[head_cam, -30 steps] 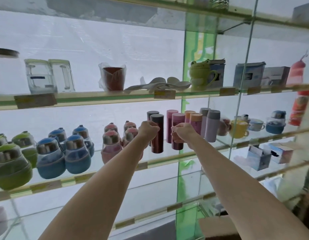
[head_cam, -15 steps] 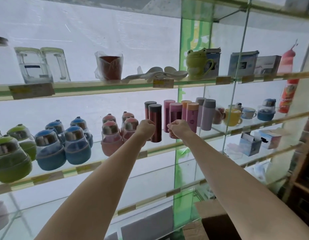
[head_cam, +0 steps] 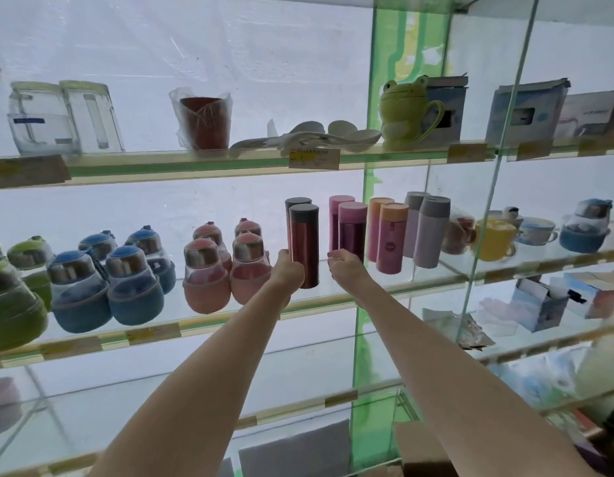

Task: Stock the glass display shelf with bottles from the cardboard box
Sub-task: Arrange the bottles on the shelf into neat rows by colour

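2 hands reach in: left hand [head_cam: 289,268] grips the dark-red bottle [head_cam: 304,247], right hand [head_cam: 345,266] loosely curled, holding nothing.

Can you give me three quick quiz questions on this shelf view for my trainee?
1. True or false: the left hand is at the dark red bottle with the black cap.
2. Which colour are the caps on the pair of bottles just right of the magenta bottle? A orange, B green, C blue.
3. Fill in: the frog mug stands on the shelf ____ the tall bottles.

Key: 1 true; 2 A; 3 above.
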